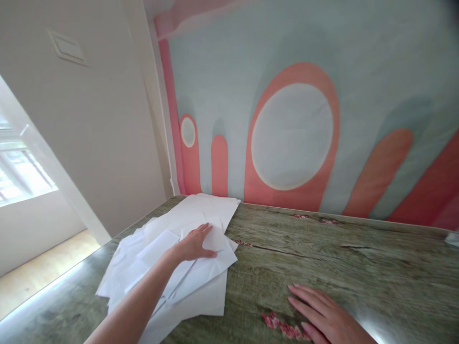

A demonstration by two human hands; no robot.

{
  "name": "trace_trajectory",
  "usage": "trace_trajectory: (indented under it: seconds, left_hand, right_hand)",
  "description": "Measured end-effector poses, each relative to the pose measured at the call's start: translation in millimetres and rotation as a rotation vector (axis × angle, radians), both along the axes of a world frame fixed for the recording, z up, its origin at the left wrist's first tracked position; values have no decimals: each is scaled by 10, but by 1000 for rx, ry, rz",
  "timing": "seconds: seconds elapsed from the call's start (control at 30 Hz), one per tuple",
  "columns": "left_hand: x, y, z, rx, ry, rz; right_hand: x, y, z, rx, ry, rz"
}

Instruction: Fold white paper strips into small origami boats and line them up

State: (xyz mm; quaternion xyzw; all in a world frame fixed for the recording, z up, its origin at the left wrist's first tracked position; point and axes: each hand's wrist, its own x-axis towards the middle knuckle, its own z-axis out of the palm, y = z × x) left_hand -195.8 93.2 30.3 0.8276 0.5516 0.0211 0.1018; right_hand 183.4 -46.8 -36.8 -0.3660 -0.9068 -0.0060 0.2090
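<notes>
A loose, overlapping pile of white paper sheets (201, 296) lies on the left part of the table. My left hand (196, 243) reaches over the pile, its fingers stretched forward and the thumb held apart. Under its fingertips is a smaller white piece of paper (216, 237), which the hand touches from above. My right hand (321, 315) rests flat on the tabletop at the lower right, fingers extended, with nothing in it. Part of its thumb side runs out of the bottom of the view.
The wood-patterned table (272, 272) carries printed pink flower clusters. A wall panel (366, 71) with coral and grey-green shapes rises behind it. At the far right edge sits a small white object (452, 239). A window (21, 167) is at the left.
</notes>
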Motion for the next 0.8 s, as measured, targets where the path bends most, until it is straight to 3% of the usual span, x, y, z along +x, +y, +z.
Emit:
trace_trajectory:
  seconds: [0.6, 0.8]
  left_hand:
    - [-105, 92, -89, 26, -81, -47]
    - [-104, 98, -74, 45, -107, -55]
  right_hand:
    - [-5, -25, 47, -57, 13, -8]
    - [-16, -3, 42, -12, -56, -19]
